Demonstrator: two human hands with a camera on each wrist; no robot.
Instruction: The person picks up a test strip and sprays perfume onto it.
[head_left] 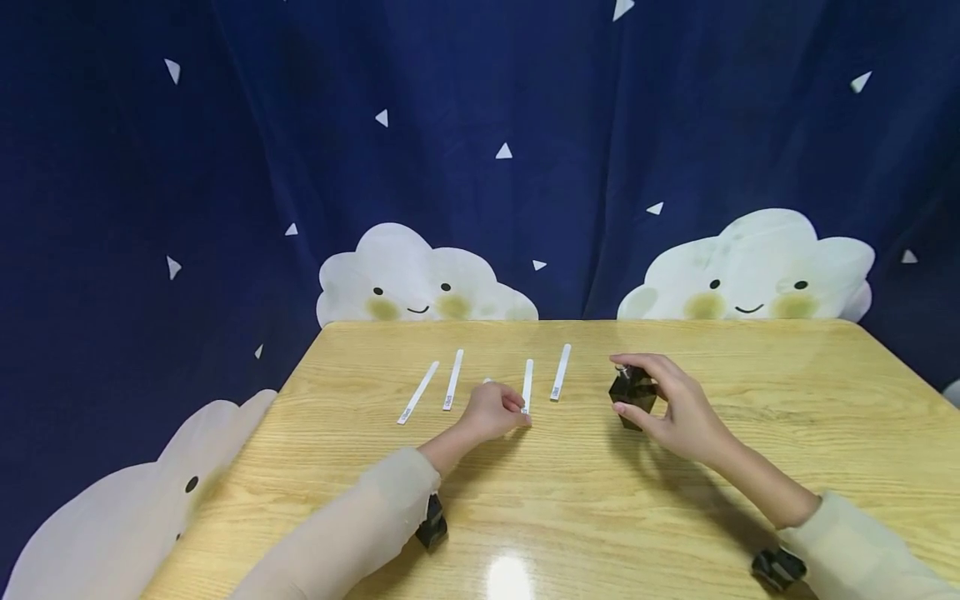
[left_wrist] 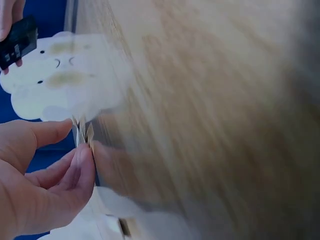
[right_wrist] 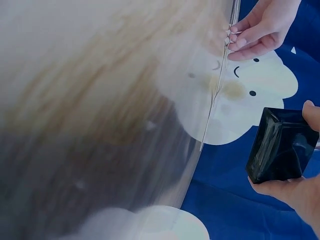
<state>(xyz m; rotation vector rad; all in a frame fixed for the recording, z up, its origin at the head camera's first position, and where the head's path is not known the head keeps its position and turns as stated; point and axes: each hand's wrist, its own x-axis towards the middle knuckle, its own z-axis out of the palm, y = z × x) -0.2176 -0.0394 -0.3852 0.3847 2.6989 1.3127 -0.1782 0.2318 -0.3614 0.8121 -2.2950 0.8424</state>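
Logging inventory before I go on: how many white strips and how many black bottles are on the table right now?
White paper strips: 5, four lying free and one mostly hidden, pinched by the left hand
Black bottle: 1, held by the right hand
Total: 6

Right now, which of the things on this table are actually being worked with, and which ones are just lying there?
In use:
- black bottle, held just above the table by the right hand
- white strip, its near end pinched by the left hand

Lying about:
- two white strips on the left
- one white strip between the pinched strip and the bottle
- wooden table
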